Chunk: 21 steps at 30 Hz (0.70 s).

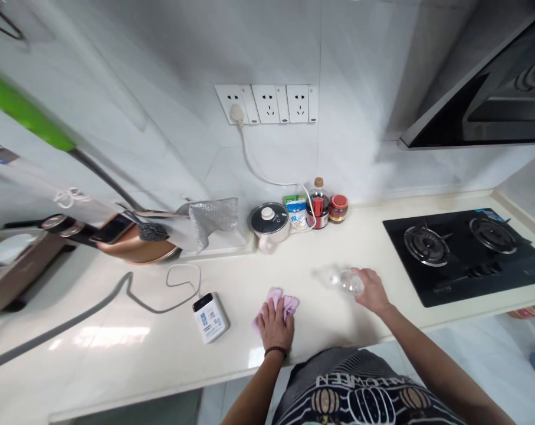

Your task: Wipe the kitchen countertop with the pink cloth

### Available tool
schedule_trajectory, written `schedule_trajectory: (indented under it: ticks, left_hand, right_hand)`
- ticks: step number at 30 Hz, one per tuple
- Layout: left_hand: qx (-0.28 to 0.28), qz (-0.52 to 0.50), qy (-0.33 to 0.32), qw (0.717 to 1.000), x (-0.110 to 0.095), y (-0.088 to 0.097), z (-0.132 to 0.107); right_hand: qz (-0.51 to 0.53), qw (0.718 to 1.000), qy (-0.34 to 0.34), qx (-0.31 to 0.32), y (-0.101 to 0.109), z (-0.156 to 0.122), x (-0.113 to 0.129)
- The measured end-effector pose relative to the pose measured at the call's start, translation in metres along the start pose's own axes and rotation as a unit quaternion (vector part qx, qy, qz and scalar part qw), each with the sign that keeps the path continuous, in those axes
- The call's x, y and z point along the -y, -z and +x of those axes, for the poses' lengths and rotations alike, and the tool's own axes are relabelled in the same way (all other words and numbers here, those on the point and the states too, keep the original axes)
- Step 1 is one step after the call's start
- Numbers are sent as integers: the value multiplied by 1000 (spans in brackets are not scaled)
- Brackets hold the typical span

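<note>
Head view: a boxy white device (211,319) lies on the glossy cream worktop (130,378). Right of it, a soft, crumpled lilac cloth (290,304) rests beneath the left hand (276,327), whose grip is open, fingers extended. Next, the right hand (374,292) has its grip wrapped around a clear, shiny bottle (351,282), neck pointing left, near the smooth black hob (409,280) with round metal burners (427,245).
</note>
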<state>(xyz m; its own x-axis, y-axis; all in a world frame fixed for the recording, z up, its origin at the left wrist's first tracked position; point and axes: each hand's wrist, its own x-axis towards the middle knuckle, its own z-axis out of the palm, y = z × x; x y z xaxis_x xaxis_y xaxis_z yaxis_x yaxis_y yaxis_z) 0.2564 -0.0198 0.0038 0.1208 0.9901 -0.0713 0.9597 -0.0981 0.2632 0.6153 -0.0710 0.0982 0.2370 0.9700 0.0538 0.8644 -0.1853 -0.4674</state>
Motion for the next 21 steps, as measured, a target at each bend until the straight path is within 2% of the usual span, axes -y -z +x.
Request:
schedule_trajectory:
  ticks: [2, 4, 6, 9, 11, 15, 18, 21]
  left_hand:
    - [-1, -3, -1, 1000, 0, 0, 0]
    - [1, -2, -2, 1000, 0, 1, -1]
    - [3, 2, -4, 1000, 0, 1, -1]
    - [5, 4, -4, 1000, 0, 2, -1]
    - [7, 4, -3, 1000, 0, 2, -2]
    - [13, 21, 3, 1000, -2, 1, -1]
    - [26, 37, 25, 999, -12, 0, 11]
    - [49, 44, 37, 997, -39, -1, 34]
  right_hand:
    - [-79, 995, -1, 59, -13, -3, 24]
    - [-130, 988, -13, 87, -24, -5, 40]
    - [-154, 983, -22, 100, -32, -7, 47]
    - [-142, 984, -36, 97, -31, -6, 44]
    - [-102, 991, -46, 67, -23, -5, 33]
    - [49, 995, -69, -52, 3, -8, -6]
    - [183, 961, -149, -143, 20, -17, -39]
    - [273, 902, -267, -203, 29, -30, -62]
